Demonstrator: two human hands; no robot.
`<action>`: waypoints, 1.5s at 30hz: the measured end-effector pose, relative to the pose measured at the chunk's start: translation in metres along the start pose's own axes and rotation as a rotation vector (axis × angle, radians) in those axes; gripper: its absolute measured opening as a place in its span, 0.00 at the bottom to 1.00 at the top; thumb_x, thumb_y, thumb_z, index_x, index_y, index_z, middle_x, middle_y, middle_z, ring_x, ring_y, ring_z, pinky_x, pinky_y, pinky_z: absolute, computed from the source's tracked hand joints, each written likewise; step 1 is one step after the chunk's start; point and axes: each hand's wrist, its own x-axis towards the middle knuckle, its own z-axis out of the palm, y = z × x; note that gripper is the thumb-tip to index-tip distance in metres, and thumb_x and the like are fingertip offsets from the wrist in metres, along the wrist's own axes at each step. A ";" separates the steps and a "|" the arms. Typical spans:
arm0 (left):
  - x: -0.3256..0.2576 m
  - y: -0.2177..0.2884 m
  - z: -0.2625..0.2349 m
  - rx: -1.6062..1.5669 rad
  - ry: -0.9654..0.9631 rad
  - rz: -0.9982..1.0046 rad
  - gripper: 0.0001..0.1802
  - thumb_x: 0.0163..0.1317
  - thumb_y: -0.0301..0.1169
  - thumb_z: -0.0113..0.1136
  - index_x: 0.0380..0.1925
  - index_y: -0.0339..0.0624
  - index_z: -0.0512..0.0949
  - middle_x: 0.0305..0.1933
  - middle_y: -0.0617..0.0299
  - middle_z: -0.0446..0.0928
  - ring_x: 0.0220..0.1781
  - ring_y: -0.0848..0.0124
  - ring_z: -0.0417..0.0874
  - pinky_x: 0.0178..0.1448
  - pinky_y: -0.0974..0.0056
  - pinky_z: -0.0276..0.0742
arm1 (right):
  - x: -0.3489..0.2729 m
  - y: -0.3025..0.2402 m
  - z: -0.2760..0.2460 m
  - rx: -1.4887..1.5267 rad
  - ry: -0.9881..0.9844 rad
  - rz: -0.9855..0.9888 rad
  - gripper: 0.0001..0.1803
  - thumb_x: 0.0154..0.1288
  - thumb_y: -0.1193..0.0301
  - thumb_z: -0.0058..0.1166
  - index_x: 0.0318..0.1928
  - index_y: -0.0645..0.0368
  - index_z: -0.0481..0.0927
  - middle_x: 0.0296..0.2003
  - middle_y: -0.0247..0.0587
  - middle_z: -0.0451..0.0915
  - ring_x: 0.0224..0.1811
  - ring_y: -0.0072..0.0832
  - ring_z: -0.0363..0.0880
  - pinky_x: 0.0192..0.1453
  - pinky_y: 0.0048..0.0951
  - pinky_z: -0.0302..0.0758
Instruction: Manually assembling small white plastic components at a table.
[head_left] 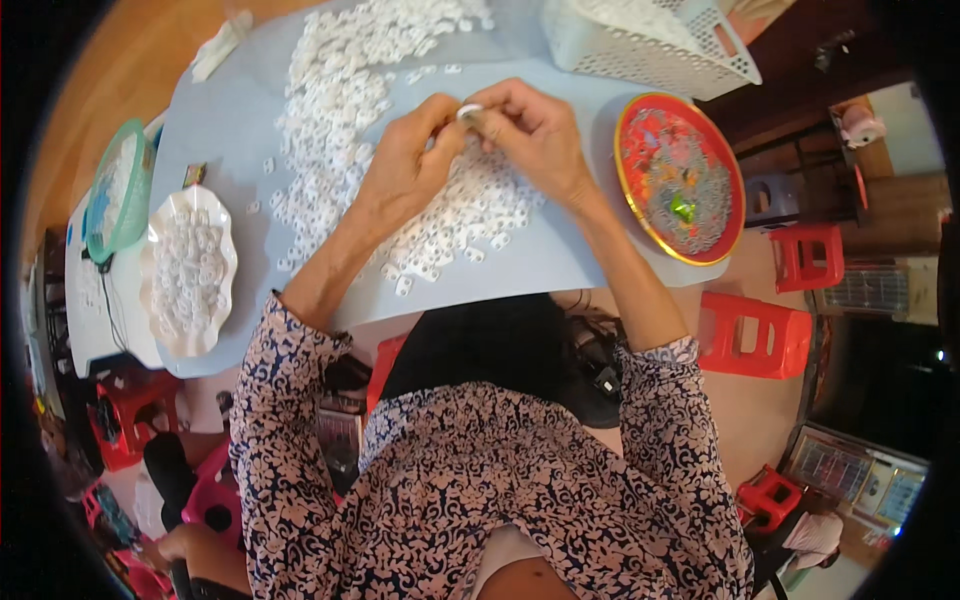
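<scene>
The left hand [415, 150] and right hand [537, 125] pinch one small, round white plastic piece [469, 111], seemingly unfinished, while many small loose white plastic pieces [335, 125] apparently remain.

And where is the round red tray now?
In the head view, the round red tray is at the table's right end, right of the right hand and below the white basket.

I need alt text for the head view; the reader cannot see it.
The left hand and right hand meet at a small white piece above a table strewn with white pieces. A red dish of grey pieces stands right, a scalloped white dish left.
</scene>
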 end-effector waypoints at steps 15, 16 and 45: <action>0.013 -0.012 -0.034 -0.442 0.366 -0.077 0.15 0.65 0.36 0.43 0.31 0.35 0.72 0.23 0.64 0.70 0.33 0.73 0.72 0.45 0.68 0.67 | 0.059 -0.066 -0.098 -0.927 0.525 -0.371 0.07 0.58 0.72 0.56 0.30 0.66 0.77 0.22 0.45 0.76 0.25 0.27 0.76 0.31 0.27 0.72; 0.014 -0.013 -0.037 -0.482 0.403 -0.104 0.15 0.65 0.37 0.43 0.32 0.35 0.72 0.23 0.63 0.70 0.34 0.72 0.73 0.46 0.68 0.68 | 0.051 -0.061 -0.083 -0.854 0.462 -0.351 0.06 0.58 0.73 0.55 0.32 0.64 0.79 0.23 0.42 0.78 0.24 0.24 0.76 0.30 0.26 0.72; 0.008 -0.022 -0.030 -0.310 0.232 -0.071 0.14 0.64 0.35 0.45 0.30 0.36 0.74 0.22 0.65 0.72 0.28 0.78 0.69 0.37 0.71 0.67 | 0.053 -0.012 -0.006 -0.995 -0.479 -0.020 0.07 0.51 0.75 0.56 0.29 0.67 0.77 0.25 0.49 0.79 0.27 0.39 0.77 0.34 0.34 0.73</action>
